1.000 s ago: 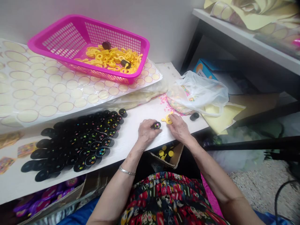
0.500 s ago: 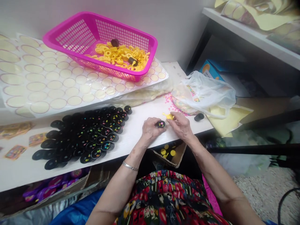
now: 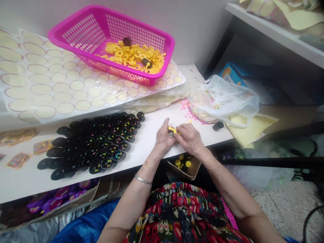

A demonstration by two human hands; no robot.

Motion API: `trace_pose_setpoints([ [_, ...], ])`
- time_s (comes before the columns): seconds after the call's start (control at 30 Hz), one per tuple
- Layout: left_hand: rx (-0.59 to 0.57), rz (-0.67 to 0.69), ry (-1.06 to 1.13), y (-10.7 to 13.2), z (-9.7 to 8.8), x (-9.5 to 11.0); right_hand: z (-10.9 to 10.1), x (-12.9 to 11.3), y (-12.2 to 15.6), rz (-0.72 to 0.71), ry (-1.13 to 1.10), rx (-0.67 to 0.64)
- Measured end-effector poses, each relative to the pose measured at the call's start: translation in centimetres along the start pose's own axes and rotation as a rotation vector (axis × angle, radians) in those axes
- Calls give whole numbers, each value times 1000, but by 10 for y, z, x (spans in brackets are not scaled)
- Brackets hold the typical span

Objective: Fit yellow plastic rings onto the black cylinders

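Observation:
My left hand [image 3: 163, 138] is closed round a small black cup [image 3: 170, 132], its thumb raised. A yellow plastic piece [image 3: 174, 129] lies over the top of that cup. The fingers of my right hand [image 3: 189, 138] are pressed on the yellow piece from the right. Both hands touch each other just above the white table [image 3: 149, 135]. Fingers cover much of the cup and the piece. To the left stand several rows of black cups [image 3: 101, 143] with small coloured bits inside. One more black cup [image 3: 218, 126] lies right of my right hand.
A pink basket [image 3: 121, 69] of yellow plastic pieces stands on sticker sheets [image 3: 63, 86] at the back. Pink beads [image 3: 186, 105] are scattered by a clear plastic bag [image 3: 225, 98]. An open carton [image 3: 193, 173] with yellow discs sits below the table edge.
My right hand has moved left and brought the yellow piece onto the cup in my left hand. My left thumb has lifted. The whole view has shifted slightly.

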State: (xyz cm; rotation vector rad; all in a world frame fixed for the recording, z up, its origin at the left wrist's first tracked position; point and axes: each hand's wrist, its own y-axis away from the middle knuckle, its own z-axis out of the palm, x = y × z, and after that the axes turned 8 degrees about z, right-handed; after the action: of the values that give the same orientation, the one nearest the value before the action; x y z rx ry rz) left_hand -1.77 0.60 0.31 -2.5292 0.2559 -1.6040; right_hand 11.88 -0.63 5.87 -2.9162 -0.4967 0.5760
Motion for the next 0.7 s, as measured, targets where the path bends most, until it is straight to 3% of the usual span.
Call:
trace_pose_setpoints([
  [0.2,50,120,272,4,-13,3,5,2,-1,34,-135,7],
  [0.33,79,-68,444,0,-11,10,12,2,-3,133,-477,38],
  [0.43,49,-158,507,-4,-5,18,19,0,-2,302,-826,76],
  [0.57,80,-232,562,-5,-2,22,27,-4,-1,589,-1313,-25],
  [0.7,105,-258,511,-3,-2,21,30,-9,-2,737,-1581,-31],
])
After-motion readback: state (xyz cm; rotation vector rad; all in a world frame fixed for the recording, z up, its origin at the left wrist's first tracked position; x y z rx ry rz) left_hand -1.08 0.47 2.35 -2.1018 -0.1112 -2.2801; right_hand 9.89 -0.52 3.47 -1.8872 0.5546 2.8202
